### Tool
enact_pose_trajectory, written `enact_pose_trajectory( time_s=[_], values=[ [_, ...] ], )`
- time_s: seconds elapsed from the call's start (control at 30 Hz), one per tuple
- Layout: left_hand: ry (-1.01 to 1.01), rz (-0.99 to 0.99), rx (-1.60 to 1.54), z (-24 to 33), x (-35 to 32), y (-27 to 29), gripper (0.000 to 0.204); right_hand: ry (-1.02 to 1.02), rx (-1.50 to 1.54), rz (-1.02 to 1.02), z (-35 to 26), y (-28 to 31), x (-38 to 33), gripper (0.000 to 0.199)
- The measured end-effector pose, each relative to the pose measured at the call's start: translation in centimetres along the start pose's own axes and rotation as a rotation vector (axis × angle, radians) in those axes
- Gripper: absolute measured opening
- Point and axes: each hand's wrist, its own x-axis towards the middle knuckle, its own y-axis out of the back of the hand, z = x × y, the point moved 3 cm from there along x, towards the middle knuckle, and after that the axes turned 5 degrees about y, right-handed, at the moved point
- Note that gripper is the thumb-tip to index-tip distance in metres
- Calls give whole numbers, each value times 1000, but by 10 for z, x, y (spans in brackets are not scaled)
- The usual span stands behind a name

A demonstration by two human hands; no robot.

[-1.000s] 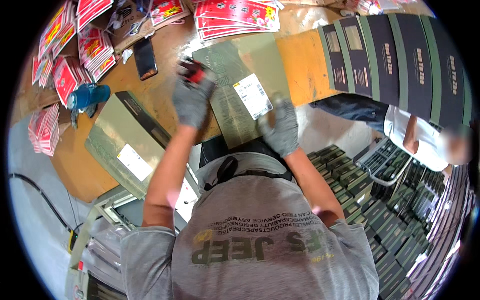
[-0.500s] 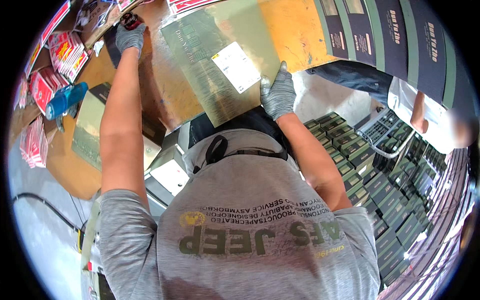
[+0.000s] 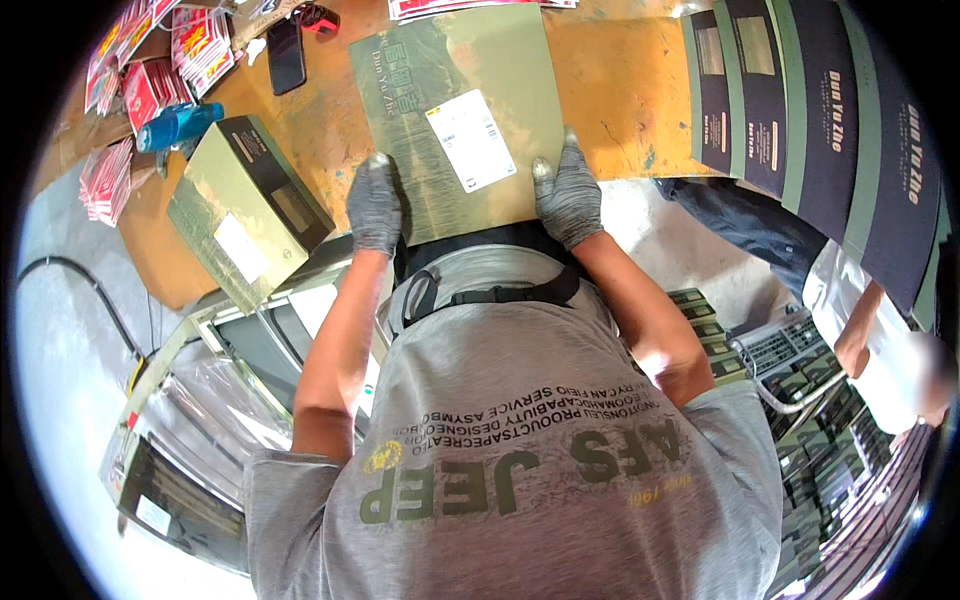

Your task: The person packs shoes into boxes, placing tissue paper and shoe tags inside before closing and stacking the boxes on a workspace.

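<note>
A flat-topped olive-green box point(image 3: 410, 150) with a white label point(image 3: 470, 140) on its upper face sits before me at the table's near edge. At its left side, my left hand point(image 3: 375, 208), in a grey glove, presses against the edge with the fingers close together. My right hand point(image 3: 570, 200), gloved alike, grips the right edge near the front corner, thumb on top. Beyond the left hand lie a black phone point(image 3: 287, 58) and a small red-and-black object point(image 3: 316, 19) whose kind I cannot make out.
Another olive box point(image 3: 205, 190) stands on the table point(image 3: 625, 90) at left, beside a blue bottle point(image 3: 180, 127) and red printed card stacks point(image 3: 155, 90). Tall dark boxes point(image 3: 800, 100) line the right. A person point(image 3: 850, 310) stands right with a cart point(image 3: 785, 355) near stacked boxes.
My left hand has let go of the red-and-black object and come back to the box's left side. The right hand stays on the box's right edge. The view has shifted.
</note>
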Motion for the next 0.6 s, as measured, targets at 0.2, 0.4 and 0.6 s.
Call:
enact_pose_trajectory(
  time_s=[0.2, 0.4, 0.6],
  values=[
    [128, 238, 195, 30, -32, -32, 56, 145, 228, -112, 22, 8, 20, 71],
    [184, 291, 274, 30, -31, -34, 60, 10, 627, -272, 46, 8, 30, 79],
    [187, 300, 304, 30, -25, -35, 59, 23, 702, -155, 63, -24, 27, 82]
  ],
)
